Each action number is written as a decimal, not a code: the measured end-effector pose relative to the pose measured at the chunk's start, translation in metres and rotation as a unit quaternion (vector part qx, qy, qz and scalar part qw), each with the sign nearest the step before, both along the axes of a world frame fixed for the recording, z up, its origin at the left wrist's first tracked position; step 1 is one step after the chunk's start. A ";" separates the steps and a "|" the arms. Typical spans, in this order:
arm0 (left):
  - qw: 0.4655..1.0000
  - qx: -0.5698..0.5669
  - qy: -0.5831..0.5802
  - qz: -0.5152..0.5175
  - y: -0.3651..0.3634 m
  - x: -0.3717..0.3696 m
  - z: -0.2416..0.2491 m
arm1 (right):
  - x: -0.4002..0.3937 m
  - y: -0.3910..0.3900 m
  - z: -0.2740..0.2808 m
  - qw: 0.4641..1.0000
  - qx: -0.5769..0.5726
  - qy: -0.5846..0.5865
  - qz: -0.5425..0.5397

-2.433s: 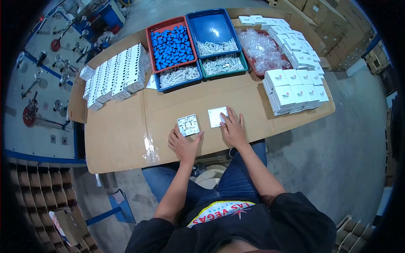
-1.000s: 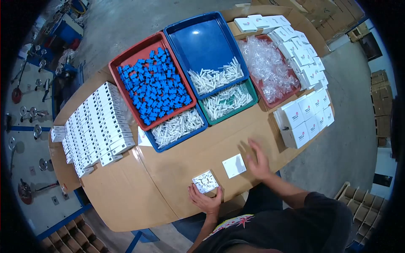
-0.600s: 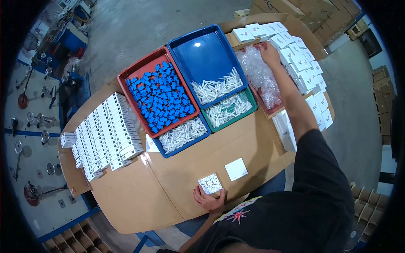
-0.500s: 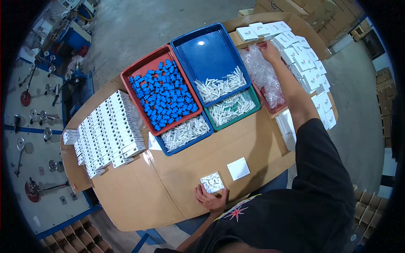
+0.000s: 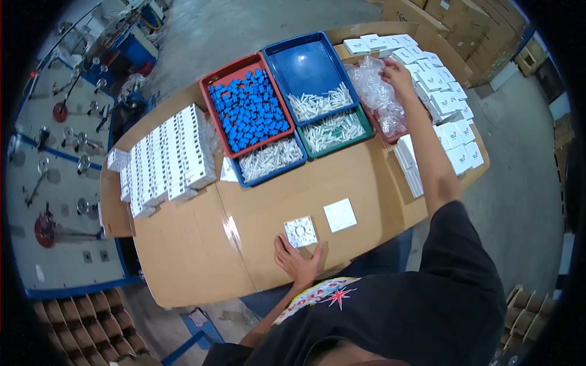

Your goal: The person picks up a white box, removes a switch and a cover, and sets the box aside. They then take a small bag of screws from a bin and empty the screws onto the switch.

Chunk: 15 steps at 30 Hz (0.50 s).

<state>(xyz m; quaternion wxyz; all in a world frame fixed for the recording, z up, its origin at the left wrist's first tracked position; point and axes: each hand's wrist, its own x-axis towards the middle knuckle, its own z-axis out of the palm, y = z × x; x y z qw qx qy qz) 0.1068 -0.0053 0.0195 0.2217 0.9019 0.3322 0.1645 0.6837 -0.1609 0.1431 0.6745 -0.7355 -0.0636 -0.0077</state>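
My left hand (image 5: pixel 297 261) rests on the cardboard with thumb and fingers spread, the fingertips against the near left edge of a small square white box (image 5: pixel 301 232). Small white parts fill the box, too fine to make out singly. Beside it to the right lies a flat white square plate (image 5: pixel 340 215). At the far right, my right hand (image 5: pixel 398 78) reaches over a red tray (image 5: pixel 392 138) heaped with clear plastic bags (image 5: pixel 377 91). Its fingers are curled against the clear plastic; the fingertips are partly hidden.
A red tray of blue parts (image 5: pixel 250 110) stands beside a blue tray (image 5: pixel 305 61) of white pins. Below them are a green tray (image 5: pixel 336 135) and another blue tray (image 5: pixel 271 161). White boxes are stacked left (image 5: pixel 168 158) and right (image 5: pixel 439 91).
My right hand has drawn back slightly from the far end of the red tray, at the plastic bags. My left hand stays at the small box, its fingers slightly more extended. The camera view has shifted.
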 end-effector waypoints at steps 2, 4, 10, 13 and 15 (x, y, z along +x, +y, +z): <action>0.999 -0.003 -0.033 0.003 0.002 -0.004 0.000 | -0.067 0.003 0.008 0.993 0.099 0.004 0.061; 0.997 -0.012 -0.076 0.013 0.002 -0.008 -0.006 | -0.150 0.003 0.012 0.976 0.166 0.043 0.135; 0.942 -0.170 -0.277 -0.089 0.007 -0.008 0.003 | -0.376 0.013 -0.008 0.949 0.238 0.133 0.160; 0.848 -0.440 -0.274 -0.109 -0.021 0.001 0.071 | -0.447 0.009 -0.010 0.957 0.178 0.132 0.189; 0.826 -0.478 -0.278 -0.109 -0.031 0.002 0.084 | -0.475 0.002 -0.021 0.958 0.171 0.117 0.197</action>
